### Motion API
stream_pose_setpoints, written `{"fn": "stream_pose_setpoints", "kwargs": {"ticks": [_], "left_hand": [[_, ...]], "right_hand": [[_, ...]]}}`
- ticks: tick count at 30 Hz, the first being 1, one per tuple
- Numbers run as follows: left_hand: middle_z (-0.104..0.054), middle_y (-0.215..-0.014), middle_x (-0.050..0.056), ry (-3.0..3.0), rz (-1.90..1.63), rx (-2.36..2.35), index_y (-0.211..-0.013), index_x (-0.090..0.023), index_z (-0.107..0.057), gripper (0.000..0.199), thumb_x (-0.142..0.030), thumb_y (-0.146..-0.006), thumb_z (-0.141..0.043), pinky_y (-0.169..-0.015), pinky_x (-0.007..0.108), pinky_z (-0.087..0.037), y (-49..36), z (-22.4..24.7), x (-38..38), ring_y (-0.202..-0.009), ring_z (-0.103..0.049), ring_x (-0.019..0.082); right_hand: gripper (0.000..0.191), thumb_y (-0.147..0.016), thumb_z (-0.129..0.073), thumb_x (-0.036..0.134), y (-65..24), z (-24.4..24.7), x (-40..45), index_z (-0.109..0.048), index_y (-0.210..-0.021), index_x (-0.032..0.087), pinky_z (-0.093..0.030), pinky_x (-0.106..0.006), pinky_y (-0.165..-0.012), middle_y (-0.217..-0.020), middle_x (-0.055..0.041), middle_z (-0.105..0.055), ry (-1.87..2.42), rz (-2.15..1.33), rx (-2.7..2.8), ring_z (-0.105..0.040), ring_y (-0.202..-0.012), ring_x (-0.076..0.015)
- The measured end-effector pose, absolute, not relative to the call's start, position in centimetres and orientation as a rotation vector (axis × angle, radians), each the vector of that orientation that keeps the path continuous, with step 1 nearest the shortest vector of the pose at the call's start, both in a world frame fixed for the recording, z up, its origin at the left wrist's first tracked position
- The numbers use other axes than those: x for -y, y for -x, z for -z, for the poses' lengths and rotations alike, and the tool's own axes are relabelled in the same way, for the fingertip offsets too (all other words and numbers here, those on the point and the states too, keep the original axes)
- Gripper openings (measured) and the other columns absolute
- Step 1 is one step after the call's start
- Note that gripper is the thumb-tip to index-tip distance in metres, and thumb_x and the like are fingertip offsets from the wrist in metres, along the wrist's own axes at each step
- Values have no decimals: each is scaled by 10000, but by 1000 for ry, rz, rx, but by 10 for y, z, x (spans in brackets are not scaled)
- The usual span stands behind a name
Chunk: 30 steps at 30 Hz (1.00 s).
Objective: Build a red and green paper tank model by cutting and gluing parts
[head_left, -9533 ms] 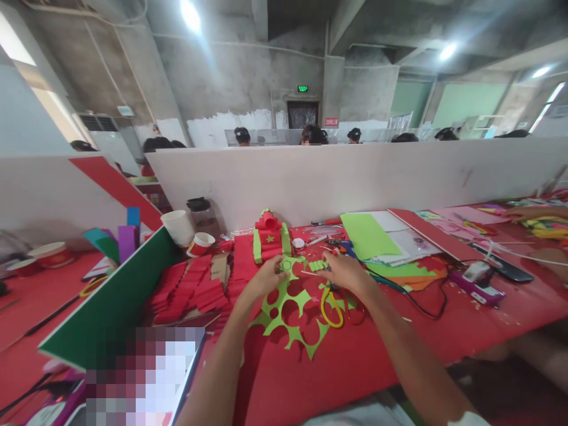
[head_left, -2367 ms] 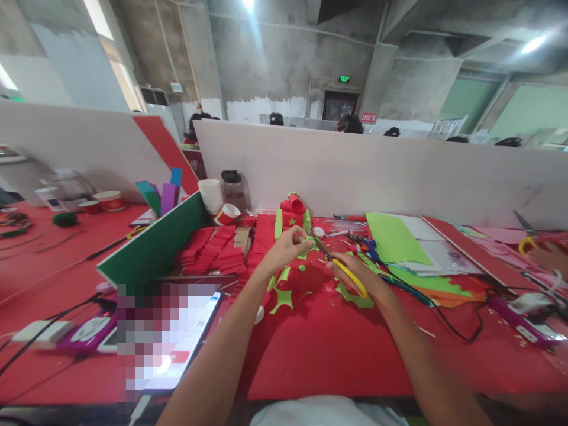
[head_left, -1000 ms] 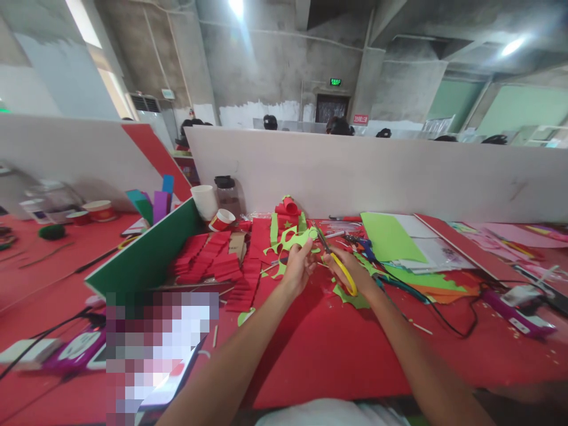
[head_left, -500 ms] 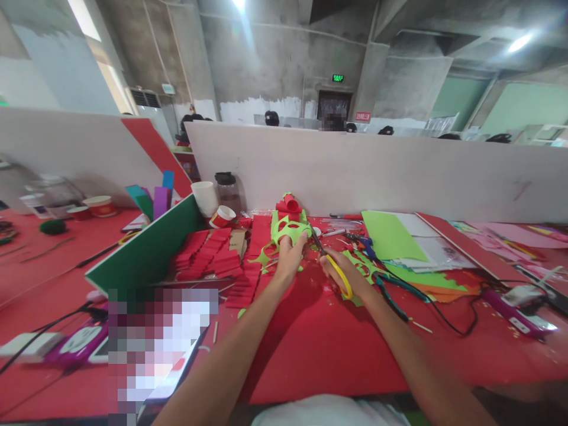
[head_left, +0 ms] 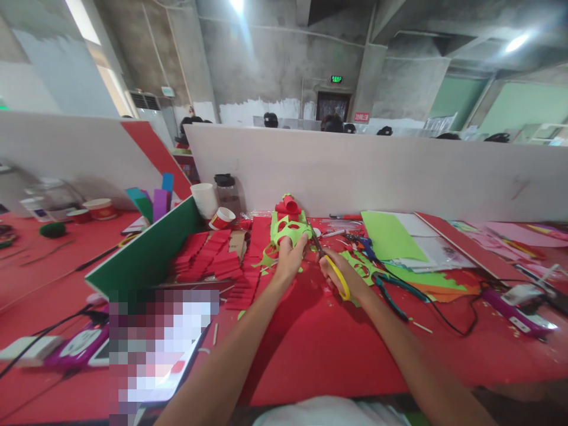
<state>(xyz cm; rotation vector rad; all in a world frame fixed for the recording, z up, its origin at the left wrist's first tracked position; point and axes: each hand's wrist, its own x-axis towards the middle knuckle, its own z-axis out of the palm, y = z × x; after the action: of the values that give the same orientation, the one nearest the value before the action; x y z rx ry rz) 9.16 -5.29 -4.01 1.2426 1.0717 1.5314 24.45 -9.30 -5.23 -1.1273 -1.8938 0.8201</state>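
Observation:
My left hand (head_left: 290, 254) pinches a light green paper (head_left: 284, 229) with several cut-out holes. Beside it on the right, my right hand (head_left: 335, 272) is wrapped round yellow-handled scissors (head_left: 338, 277), whose dark blades point up and left toward the right edge of the green paper. Whether the blades touch the paper is too small to tell. Just behind the paper lies a roll of red paper (head_left: 290, 205). Green scraps (head_left: 361, 269) lie to the right of my right hand.
Stacked red strips (head_left: 217, 254) and a green board (head_left: 146, 248) stand left, with paper cups (head_left: 222, 218) behind. Pliers (head_left: 390, 296), a cable, green sheets (head_left: 393, 236) and a purple power strip (head_left: 517, 313) lie right. A blurred screen (head_left: 173, 343) is near front left.
The scissors and my right hand have shifted very slightly left. The green scrap hanging left of my left hand sits a little differently. Both hands keep their hold.

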Motion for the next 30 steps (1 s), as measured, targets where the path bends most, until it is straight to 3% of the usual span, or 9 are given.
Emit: {"fn": "stream_pose_setpoints", "kwargs": {"ticks": [12,19,30], "left_hand": [[-393,-533,-78,-1237,-1542,-1062,-656,-232,-328,415,-487,-772,-635,-503,240,-358,-92,52,41,-494,-428,95],[-375,-531,-88,-1216,-1543,-1045,-664,-231,-317,433,-488,-758,-654,-493,230,-325,-91,53,40,-485,-410,86],[-381,-525,-92,-1160,-1550,-985,-670,-229,-328,446,-487,-729,-687,-478,225,-326,-92,52,40,-470,-413,83]], "right_hand": [[475,-898,-410,674,-244,54,91,-510,-885,210,-338,-237,-465,-617,24,-475,1111,-772,1883,-435,-500,-127],[452,-920,-423,629,-244,53,90,-528,-884,191,-325,-230,-485,-714,4,-526,1092,-673,1902,-414,-535,-114],[425,-911,-455,617,-243,59,89,-532,-879,200,-320,-215,-455,-647,22,-488,1109,-747,1844,-421,-517,-113]]}}
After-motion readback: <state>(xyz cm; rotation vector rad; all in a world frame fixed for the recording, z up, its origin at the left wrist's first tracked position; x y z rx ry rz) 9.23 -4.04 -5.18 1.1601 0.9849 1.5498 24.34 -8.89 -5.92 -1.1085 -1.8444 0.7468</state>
